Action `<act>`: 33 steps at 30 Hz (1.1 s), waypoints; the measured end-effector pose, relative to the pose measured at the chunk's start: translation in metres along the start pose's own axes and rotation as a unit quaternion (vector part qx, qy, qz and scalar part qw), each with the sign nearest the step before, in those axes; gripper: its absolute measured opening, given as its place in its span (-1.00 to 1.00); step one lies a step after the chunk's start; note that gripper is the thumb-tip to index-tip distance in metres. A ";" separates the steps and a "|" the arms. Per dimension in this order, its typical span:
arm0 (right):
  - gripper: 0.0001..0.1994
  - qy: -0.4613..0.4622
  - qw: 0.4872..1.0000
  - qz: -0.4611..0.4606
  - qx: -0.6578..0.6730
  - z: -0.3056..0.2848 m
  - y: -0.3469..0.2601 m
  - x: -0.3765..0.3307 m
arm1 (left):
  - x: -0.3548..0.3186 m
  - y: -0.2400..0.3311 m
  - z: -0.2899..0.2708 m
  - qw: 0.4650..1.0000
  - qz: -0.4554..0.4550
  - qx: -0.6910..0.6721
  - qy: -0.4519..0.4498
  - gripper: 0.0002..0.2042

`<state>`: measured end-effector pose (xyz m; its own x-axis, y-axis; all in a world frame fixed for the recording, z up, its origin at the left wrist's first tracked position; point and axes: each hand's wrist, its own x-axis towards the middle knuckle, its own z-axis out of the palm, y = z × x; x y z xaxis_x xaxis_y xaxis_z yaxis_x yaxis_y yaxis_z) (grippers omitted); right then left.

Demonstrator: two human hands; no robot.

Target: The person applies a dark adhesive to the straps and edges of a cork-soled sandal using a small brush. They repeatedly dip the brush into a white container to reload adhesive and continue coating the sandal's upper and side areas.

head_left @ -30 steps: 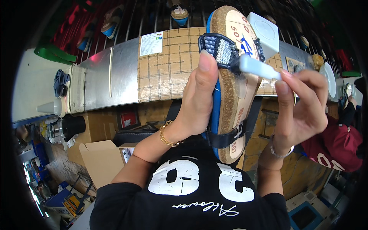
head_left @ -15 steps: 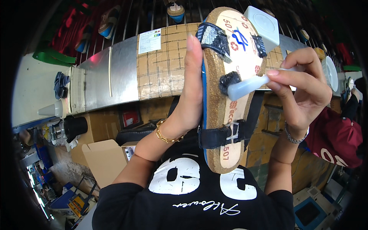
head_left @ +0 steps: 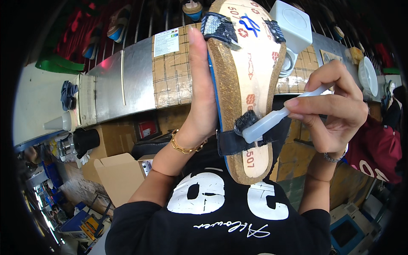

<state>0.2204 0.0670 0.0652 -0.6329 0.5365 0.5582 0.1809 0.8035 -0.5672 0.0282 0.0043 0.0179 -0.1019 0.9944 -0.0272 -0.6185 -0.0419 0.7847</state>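
Our right hand [head_left: 333,108] pinches the brush [head_left: 264,127], its work now shifted down to the lower strap [head_left: 231,144] of the sandal [head_left: 227,78] our left hand [head_left: 201,100] clasps.

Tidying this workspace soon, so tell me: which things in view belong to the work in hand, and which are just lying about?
In use: cork-edged sandal, in the left hand; dark-bristled brush, in the right hand.

Seemingly just lying about: thin pale stick; open cardboard box; translucent dish; conical plastic cup; white plastic container, role unclear.
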 end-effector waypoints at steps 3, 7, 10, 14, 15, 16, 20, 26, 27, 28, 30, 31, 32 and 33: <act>-0.71 -0.010 0.999 0.027 0.015 0.000 -0.001 0.002 | 0.000 0.001 -0.002 1.000 0.008 0.004 0.014 -0.07; -0.69 -0.007 1.000 0.022 0.018 0.005 0.001 0.002 | 0.000 -0.001 -0.012 0.998 0.034 0.041 0.024 -0.10; -0.69 -0.002 1.000 0.011 0.000 0.003 -0.001 -0.001 | 0.005 -0.001 -0.014 0.998 0.044 0.046 0.024 -0.11; -0.71 -0.015 1.000 -0.001 0.010 0.005 -0.003 -0.001 | 0.005 -0.002 -0.019 0.996 0.063 0.055 0.038 -0.11; -0.71 -0.020 1.000 -0.003 0.012 0.005 -0.003 -0.001 | 0.005 -0.002 -0.020 0.995 0.068 0.053 0.042 -0.11; -0.72 -0.025 1.000 -0.006 0.014 0.005 -0.003 -0.003 | 0.006 -0.002 -0.022 0.995 0.072 0.055 0.045 -0.12; -0.78 -0.061 0.990 0.010 0.128 0.001 0.006 0.002 | 0.010 -0.006 -0.025 0.993 0.089 0.061 0.049 -0.12; -0.80 0.091 0.995 0.027 0.041 0.020 0.029 0.020 | 0.010 -0.007 -0.028 0.988 0.125 0.065 0.066 -0.13; -0.82 0.058 0.996 0.059 0.042 0.020 0.021 0.014 | 0.011 -0.006 -0.031 0.986 0.135 0.067 0.072 -0.13; -0.81 0.051 0.995 0.061 0.063 0.021 0.018 0.006 | 0.011 -0.005 -0.033 0.983 0.149 0.071 0.081 -0.14; -0.80 0.035 0.992 0.082 0.091 0.025 0.013 -0.008 | 0.009 -0.002 -0.039 0.972 0.187 0.089 0.108 -0.14; -0.79 0.032 0.990 0.110 0.087 0.024 0.007 -0.016 | 0.009 -0.001 -0.039 0.967 0.203 0.096 0.119 -0.14; -0.78 0.043 0.988 0.127 0.080 0.024 0.002 -0.021 | 0.010 0.001 -0.038 0.960 0.222 0.107 0.135 -0.14; -0.78 0.052 0.988 0.136 0.061 0.025 -0.004 -0.025 | 0.009 0.000 -0.038 0.951 0.233 0.122 0.165 -0.14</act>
<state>0.2173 0.0441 0.0380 -0.4920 0.7563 0.4312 0.2369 0.5930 -0.7696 -0.0022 0.0092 -0.0057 -0.5831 0.7880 0.1974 -0.2509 -0.4059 0.8788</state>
